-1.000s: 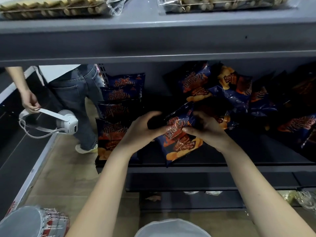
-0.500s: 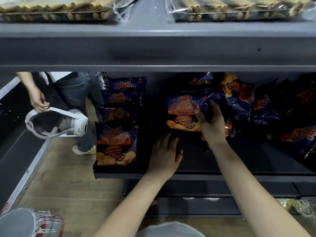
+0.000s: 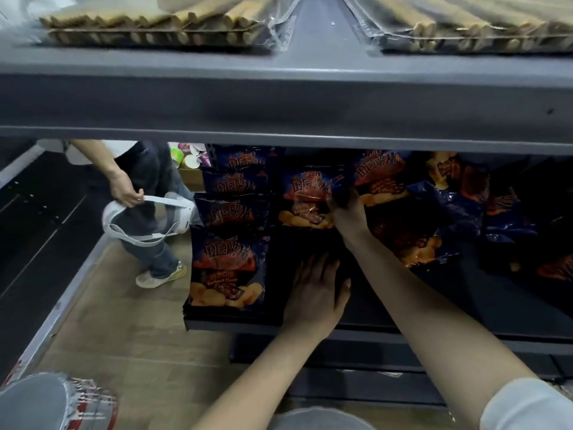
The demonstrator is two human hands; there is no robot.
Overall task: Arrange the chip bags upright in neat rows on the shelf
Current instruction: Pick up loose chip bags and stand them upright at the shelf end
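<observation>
Dark blue chip bags with orange print fill the dark shelf (image 3: 387,332). A row of several upright bags (image 3: 228,265) stands at the shelf's left end. Beside that row, farther back, one bag (image 3: 302,197) stands upright, and my right hand (image 3: 347,209) pinches its upper right corner. My left hand (image 3: 314,293) lies flat, fingers spread, on the bare shelf floor in front of that bag. To the right, a loose heap of bags (image 3: 449,193) lies tilted and overlapping in shadow.
An upper shelf (image 3: 279,100) overhangs, carrying clear packs of wafer rolls (image 3: 155,29). At the left a person (image 3: 145,181) stands in the aisle holding a white headset (image 3: 145,218). A grey rack (image 3: 37,231) runs along the left.
The bag held in both hands near the front has gone to the back and stands upright. My left hand let go and dropped flat onto the shelf floor. The view shifted down.
</observation>
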